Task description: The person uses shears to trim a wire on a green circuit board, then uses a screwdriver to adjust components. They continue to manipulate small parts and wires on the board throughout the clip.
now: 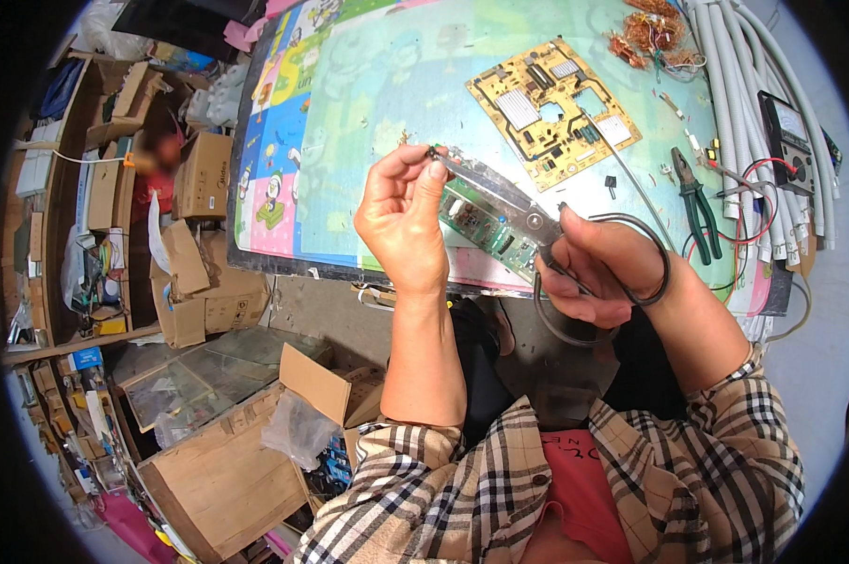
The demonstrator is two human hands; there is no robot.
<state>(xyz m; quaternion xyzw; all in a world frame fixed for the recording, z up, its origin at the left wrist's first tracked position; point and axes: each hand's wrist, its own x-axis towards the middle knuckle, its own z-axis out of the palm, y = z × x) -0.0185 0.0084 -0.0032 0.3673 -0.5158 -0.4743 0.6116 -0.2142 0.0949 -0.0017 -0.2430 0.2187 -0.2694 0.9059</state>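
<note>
Left hand (406, 226): pinches the far left end of the strip between thumb and fingertips.
Right hand (605, 263): grips the near right end of the strip, with thumb on top and fingers curled underneath.
Strip (504, 192): runs slantwise from hand to hand above the near table edge; looks greyish and partly see-through.
Green board (490, 233): sits just under the strip, between the hands, populated with small parts; cannot tell whether fixed to the strip.
Cable (668, 263): loops, black and thick, around the right hand and droops below.
Table (368, 94): spreads beyond the hands under a colourful printed cover.
Yellow board (535, 143): lies flat past the strip, well apart from the left hand.
Pliers (695, 202): rest right of the yellow board.
Copper wire (655, 33): lies tangled at the far right.
Meter (786, 136): leans against grey pipes (725, 94).
Cartons (204, 174): stand left of the table.
</note>
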